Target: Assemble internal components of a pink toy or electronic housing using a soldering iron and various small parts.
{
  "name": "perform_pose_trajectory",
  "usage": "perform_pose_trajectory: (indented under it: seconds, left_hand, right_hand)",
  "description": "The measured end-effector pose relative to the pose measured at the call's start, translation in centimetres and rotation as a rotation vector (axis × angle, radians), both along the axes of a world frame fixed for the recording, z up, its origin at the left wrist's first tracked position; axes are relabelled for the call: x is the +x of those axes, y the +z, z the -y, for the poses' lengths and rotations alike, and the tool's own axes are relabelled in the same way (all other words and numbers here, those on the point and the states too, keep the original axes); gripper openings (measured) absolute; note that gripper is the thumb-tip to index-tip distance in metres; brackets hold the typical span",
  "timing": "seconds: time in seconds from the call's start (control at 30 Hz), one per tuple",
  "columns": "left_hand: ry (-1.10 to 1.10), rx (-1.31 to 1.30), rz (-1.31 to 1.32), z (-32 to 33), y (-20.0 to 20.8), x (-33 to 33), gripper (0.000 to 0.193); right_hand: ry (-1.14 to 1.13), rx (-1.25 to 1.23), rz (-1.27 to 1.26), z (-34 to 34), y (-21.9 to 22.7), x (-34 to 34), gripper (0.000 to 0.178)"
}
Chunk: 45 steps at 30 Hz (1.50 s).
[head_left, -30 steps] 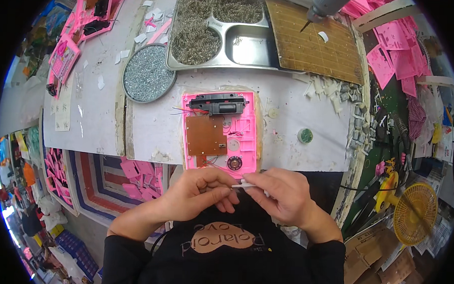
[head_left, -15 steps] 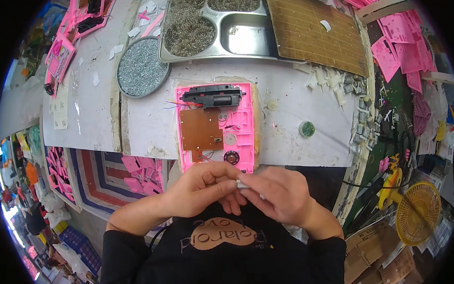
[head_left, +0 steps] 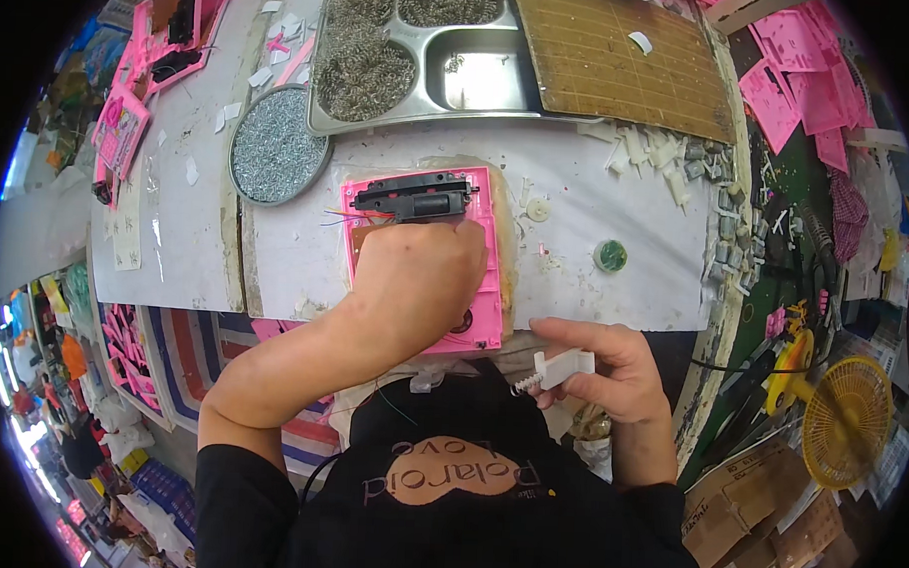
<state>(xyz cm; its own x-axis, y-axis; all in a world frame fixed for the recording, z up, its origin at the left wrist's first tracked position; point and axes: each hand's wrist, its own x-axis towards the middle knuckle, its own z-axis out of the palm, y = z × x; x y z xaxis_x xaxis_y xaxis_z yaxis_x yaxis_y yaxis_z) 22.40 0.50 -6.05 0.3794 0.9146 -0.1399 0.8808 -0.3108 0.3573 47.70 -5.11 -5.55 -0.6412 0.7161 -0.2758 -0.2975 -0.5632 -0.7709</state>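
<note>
A pink plastic housing lies on a padded, film-wrapped support at the table's near edge. Its far end carries a black motor unit with coloured wires. My left hand reaches over the housing with curled fingers at its right half, just below the motor unit; whatever the fingertips grip is hidden. Much of the brown circuit board is covered by that hand. Off the table edge, to the right, my right hand pinches a small white plastic bracket. A coil spring sticks out from the bracket's left end.
Beyond the housing are a round dish of screws and a metal tray of springs. A brown board overlaps the tray. White plastic parts are heaped at the right, near a green-topped round container.
My hands have come apart. The left went forward onto the housing; the right moved right, and the white bracket with its spring now shows in it.
</note>
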Motion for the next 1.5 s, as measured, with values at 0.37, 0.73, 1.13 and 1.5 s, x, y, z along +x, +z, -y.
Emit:
perform_pose_trajectory:
  seconds: [0.37, 0.73, 1.13, 1.5]
  left_hand:
    - [0.068, 0.045, 0.178, 0.4, -0.6, -0.2, 0.01]
    - [-0.147, 0.022, 0.241, 0.1, 0.2, -1.2, 0.014]
    - [0.077, -0.019, 0.579, 1.0, -0.1, -4.0, 0.009]
    - [0.186, 0.06, 0.772, 2.6, -2.0, -4.8, 0.009]
  right_hand:
    - [-0.024, 0.041, 0.007, 0.2, -0.8, 0.8, 0.043]
    - [-0.125, 0.09, 0.067, 1.1, -2.5, 0.6, 0.035]
    - [-0.287, 0.9, 0.665, -2.6, -2.0, -0.7, 0.028]
    - [-0.062, 1.454, 0.887, -5.8, -1.4, -5.9, 0.035]
